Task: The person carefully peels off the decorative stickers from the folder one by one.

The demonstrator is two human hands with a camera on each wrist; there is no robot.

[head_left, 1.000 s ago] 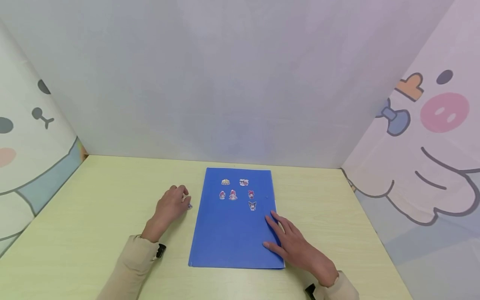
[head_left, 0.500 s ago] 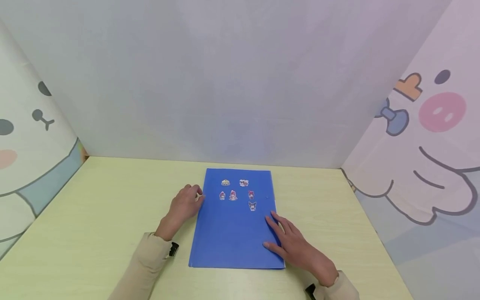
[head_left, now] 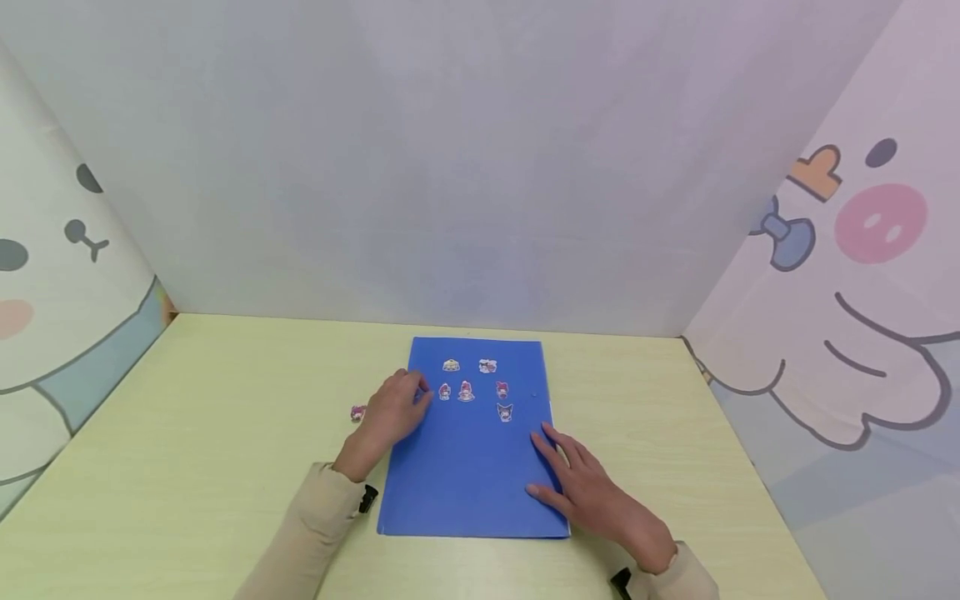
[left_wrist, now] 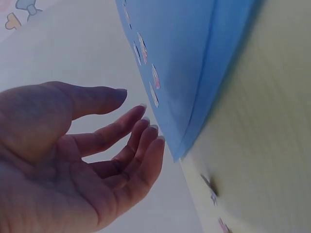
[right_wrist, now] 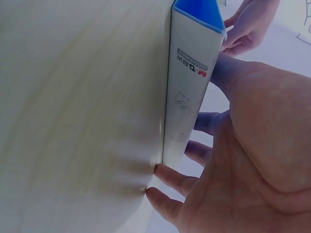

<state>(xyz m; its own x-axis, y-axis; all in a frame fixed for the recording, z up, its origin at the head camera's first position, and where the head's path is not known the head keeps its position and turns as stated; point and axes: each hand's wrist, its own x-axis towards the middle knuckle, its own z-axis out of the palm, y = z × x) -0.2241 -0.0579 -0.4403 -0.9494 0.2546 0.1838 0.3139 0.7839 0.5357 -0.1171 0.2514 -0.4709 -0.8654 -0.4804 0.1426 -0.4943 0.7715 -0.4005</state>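
Observation:
A blue file folder [head_left: 468,475] lies flat on the table, with several small cartoon stickers [head_left: 467,392] on its upper half. My left hand [head_left: 390,408] hovers over its left edge, beside the leftmost stickers; the left wrist view shows its fingers [left_wrist: 146,150] loosely bent, thumb and forefinger apart, and nothing visible between them. Two loose stickers, a dark one [left_wrist: 211,188] and a pink one [left_wrist: 223,225], lie on the table left of the folder. My right hand [head_left: 588,492] rests along the folder's right edge, thumb and some fingers on the cover, two fingertips by the white spine [right_wrist: 187,92].
The pale wooden table [head_left: 225,400] ends at a grey-white cloth backdrop [head_left: 420,167]. Cartoon-printed cloths [head_left: 847,317] hang at both sides. A black wrist strap [head_left: 368,498] shows at my left cuff.
My left hand has moved right, from the table onto the folder's left edge. A pink sticker on the table has come into view behind it. My right hand has stayed put.

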